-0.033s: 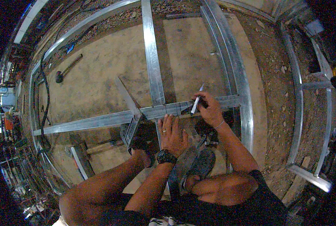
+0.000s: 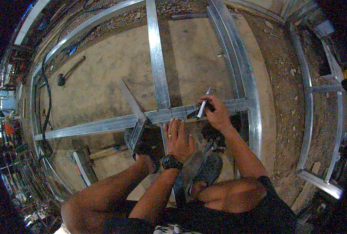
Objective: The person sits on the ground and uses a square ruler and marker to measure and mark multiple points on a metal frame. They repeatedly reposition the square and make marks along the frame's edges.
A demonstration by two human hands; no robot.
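I have the right hand (image 2: 216, 113) closed around a white marker (image 2: 203, 105), pinched between thumb and fingers above the right part of a galvanised crossbar (image 2: 91, 128); the marker's narrow greyish end points away from the body, and its other end sits over the bar, though from here I can't tell whether it touches. The left hand (image 2: 179, 142) grasps nothing that I can see: it lies palm down with its fingers extended, fingertips at the crossbar's near edge, just beside where a long metal bar (image 2: 156, 50) meets it from the far side. Thin dark lines run across the crossbar between the two hands. Left of them I see a flat metal blade (image 2: 131, 98) slanting up and away from the crossbar, with a slotted metal piece (image 2: 135, 134) on the near side, close to the person's foot. Further left, a dark-headed mallet (image 2: 60, 79) lies on the pale floor (image 2: 103, 62), and a black cable (image 2: 49, 101) hangs down over the crossbar's left end. The left wrist wears a black watch (image 2: 171, 162). Well apart on my right lies another metal frame (image 2: 306, 128) on the brown ground (image 2: 284, 128).
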